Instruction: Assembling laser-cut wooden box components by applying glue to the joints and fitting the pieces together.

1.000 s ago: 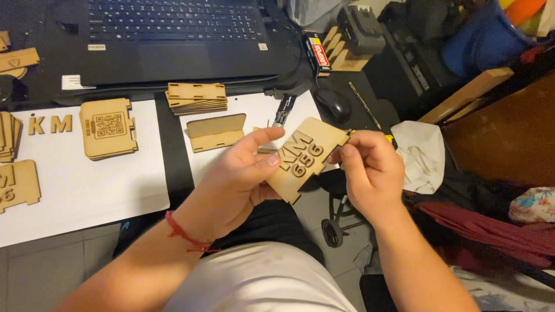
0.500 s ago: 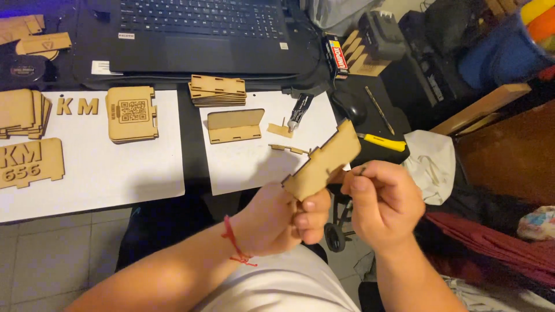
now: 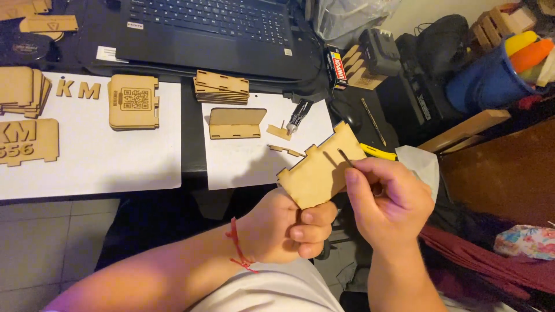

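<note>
Now left hand (image 3: 283,231) pinches wooden panel's (image 3: 321,170) lower edge; right hand (image 3: 387,199) touches it

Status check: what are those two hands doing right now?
Left hand grips wooden panel. Right hand pinches thin stick against it. Nothing blocking.

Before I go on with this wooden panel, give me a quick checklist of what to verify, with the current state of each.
1. Left hand has a firm hold on the wooden panel: ok, fingers wrap its lower edge.
2. Right hand has the thin tool pinched: ok.
3. Tool tip meets the panel's slot: cannot tell, the tip lies on the face near a slot.
4. Panel face in view: plain side up; the other side is hidden, cannot tell.
5. Glue tube within reach on the white sheet: ok, cap state cannot tell.
6. Small loose wooden strips are clear of the hands: ok.
</note>
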